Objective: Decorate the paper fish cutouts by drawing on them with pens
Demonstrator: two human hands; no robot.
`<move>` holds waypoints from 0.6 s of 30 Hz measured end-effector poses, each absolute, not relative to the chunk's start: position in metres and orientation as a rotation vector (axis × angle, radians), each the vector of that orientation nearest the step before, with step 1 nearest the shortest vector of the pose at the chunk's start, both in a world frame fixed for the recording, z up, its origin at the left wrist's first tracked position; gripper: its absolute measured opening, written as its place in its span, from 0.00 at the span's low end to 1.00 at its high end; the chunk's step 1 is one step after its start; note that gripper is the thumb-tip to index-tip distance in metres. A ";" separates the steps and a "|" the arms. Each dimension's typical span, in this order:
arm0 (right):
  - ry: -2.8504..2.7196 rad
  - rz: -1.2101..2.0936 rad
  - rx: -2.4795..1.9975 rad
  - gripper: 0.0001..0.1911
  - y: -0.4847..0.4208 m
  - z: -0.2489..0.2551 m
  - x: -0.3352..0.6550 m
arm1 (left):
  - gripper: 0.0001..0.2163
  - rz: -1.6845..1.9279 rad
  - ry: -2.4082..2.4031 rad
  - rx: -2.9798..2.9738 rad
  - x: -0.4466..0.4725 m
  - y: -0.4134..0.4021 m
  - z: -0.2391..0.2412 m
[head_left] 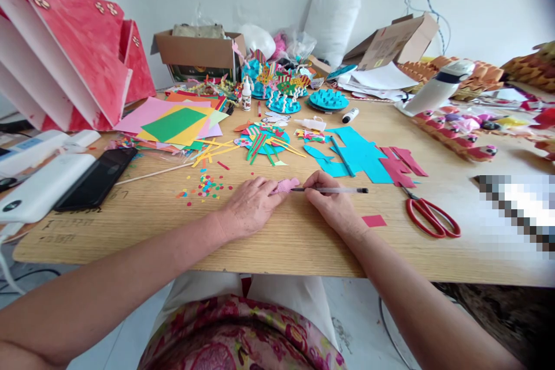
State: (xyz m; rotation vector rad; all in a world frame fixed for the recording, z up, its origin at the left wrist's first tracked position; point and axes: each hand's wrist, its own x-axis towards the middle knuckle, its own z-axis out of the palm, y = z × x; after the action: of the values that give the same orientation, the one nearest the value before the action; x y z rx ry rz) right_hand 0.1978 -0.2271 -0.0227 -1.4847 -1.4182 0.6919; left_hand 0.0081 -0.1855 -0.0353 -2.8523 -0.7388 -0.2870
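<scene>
My left hand (250,203) rests on the wooden table (277,243), its fingers pinching a small pink paper piece (286,185). My right hand (327,199) lies just to the right of it. Its fingers are closed on a thin pen (342,190) that lies level, its tip touching the pink piece and its dark cap end pointing right.
Red scissors (431,217) and a red paper square (373,220) lie right of my hands. Teal and red cut-outs (359,156), a teal disc with paper strips (264,140), confetti (206,185), coloured sheets (177,124), a phone (97,178), glue bottles and cardboard boxes crowd the table behind.
</scene>
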 end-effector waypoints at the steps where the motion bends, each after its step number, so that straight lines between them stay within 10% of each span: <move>1: -1.419 0.693 -1.485 0.01 -0.227 -0.022 0.198 | 0.21 -0.281 -0.740 -2.852 0.008 -0.186 -0.035; 18: -1.419 0.671 -1.512 0.01 -0.227 -0.023 0.197 | 0.18 -0.277 -0.706 -2.835 0.008 -0.185 -0.036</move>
State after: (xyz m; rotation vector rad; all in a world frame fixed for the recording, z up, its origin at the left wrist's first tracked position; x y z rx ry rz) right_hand 0.1967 -0.2266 -0.0227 -1.5119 -1.4186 0.6714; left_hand 0.0077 -0.1847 -0.0358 -2.8352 -0.7055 -0.2767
